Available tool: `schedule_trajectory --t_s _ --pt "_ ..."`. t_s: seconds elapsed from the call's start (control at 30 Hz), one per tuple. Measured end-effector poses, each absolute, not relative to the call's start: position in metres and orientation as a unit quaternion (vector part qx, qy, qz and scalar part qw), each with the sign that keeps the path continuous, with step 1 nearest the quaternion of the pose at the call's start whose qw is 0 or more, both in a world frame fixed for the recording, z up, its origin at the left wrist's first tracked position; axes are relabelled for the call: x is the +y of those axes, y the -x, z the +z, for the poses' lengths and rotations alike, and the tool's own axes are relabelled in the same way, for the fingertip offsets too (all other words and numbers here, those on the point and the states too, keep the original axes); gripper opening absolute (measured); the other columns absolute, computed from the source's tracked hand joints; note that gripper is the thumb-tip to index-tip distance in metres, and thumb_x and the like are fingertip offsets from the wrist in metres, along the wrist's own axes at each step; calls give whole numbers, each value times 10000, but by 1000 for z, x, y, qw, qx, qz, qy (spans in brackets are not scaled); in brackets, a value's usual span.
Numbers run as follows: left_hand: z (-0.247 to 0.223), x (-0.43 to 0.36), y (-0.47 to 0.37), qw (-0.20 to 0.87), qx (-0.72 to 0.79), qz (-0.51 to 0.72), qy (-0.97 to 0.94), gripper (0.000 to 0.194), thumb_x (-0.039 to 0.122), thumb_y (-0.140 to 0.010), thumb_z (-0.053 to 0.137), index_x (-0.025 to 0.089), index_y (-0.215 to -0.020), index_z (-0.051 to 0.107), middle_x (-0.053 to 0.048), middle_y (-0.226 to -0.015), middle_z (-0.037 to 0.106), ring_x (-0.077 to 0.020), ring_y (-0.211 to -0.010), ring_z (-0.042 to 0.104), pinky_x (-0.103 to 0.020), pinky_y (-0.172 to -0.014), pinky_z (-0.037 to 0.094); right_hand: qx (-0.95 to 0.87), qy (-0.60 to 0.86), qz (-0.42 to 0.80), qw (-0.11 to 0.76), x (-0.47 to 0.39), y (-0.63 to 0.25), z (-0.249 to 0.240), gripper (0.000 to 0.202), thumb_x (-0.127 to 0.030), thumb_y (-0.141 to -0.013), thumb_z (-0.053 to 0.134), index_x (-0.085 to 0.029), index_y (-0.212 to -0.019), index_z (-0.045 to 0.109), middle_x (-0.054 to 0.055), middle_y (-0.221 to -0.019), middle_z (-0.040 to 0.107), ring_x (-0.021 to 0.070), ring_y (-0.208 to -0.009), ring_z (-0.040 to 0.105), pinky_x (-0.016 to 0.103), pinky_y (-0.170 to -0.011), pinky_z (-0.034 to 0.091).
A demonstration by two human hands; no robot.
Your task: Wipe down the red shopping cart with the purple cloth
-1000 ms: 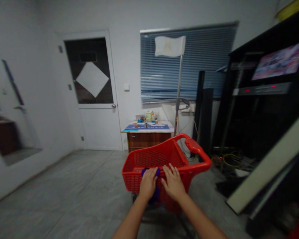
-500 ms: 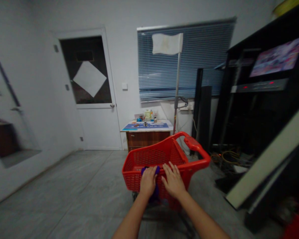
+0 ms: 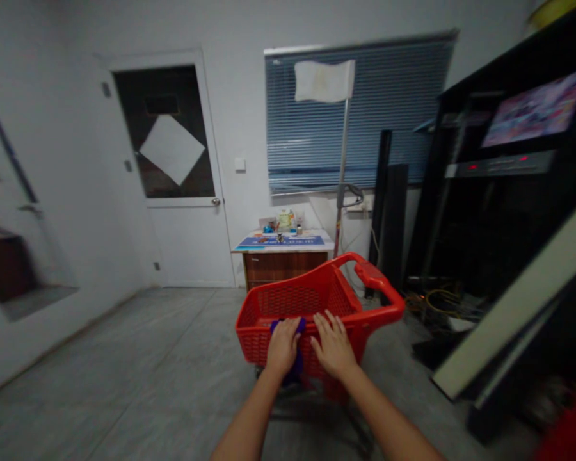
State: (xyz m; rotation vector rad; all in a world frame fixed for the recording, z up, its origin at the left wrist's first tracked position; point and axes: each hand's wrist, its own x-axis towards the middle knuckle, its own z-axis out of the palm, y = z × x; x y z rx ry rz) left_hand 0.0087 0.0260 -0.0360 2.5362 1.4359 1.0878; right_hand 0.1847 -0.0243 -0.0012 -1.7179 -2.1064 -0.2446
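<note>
A red plastic shopping cart (image 3: 259,310) stands sideways in front of me, its handle towards the right. Over its near rim hangs a purple cloth (image 3: 295,368). My left hand (image 3: 283,346) is closed on the cloth, pressing it against the rim; part of the cloth is hidden under the palm. Just to the right, my right hand (image 3: 333,346) rests on the same rim with fingers spread and nothing in it.
Behind the cart is a small desk (image 3: 285,266) with bottles on top. A pole with a white flag (image 3: 324,81) rises beside it. Racks with a screen (image 3: 537,109) and leaning panels (image 3: 509,307) line the right. A white door (image 3: 187,250) is at back left.
My left hand and the purple cloth have slid slightly left along the rim. My right hand and the cart have hardly moved.
</note>
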Motion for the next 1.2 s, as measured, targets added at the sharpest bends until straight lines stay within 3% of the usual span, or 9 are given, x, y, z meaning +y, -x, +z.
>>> schedule_trajectory --t_s 0.23,0.33,0.5,0.7,0.9,1.2 --pt "-38 24 -17 12 472 342 -812 454 125 -923 426 180 -1369 493 -79 -1391 545 -212 -1309 465 -442 -1136 325 -747 627 -93 202 -21 -180 -5 602 -467 -958 277 -183 -1486 329 36 -1543 320 253 -1443 192 441 -1178 81" --pt "-36 20 -24 16 456 342 -821 487 118 -922 428 190 -1403 451 -72 -1427 510 -195 -1347 420 -427 -1145 313 -752 627 -90 182 -22 -181 -1 634 -480 -959 271 -142 -1495 297 55 -1566 251 241 -1454 162 421 -1180 90" --pt "-33 23 -16 11 489 332 -807 459 121 -918 431 191 -1367 499 -82 -1372 562 -205 -1297 476 -436 -1134 318 -764 618 -94 160 -27 -192 14 664 -467 -958 283 -72 -1491 273 98 -1572 200 213 -1459 145 370 -1181 116" --pt "-22 22 -22 5 534 315 -785 438 105 -906 418 168 -1318 553 -106 -1315 603 -234 -1240 527 -439 -1117 337 -735 646 -124 166 -31 -215 23 656 -461 -957 299 -35 -1453 349 129 -1534 297 238 -1440 221 402 -1187 111" --pt "-13 11 -52 20 475 313 -822 492 116 -910 418 200 -1393 466 -75 -1408 528 -223 -1309 467 -452 -1131 324 -752 617 -143 181 -29 -226 18 627 -455 -943 355 -54 -1422 411 138 -1501 375 241 -1411 292 417 -1177 152" --pt "-9 11 -44 16 488 330 -808 475 110 -900 453 200 -1364 492 -78 -1317 604 -205 -1229 531 -454 -1141 307 -755 605 -159 195 -30 -227 16 617 -443 -936 376 -52 -1411 426 138 -1488 398 245 -1400 312 418 -1168 179"
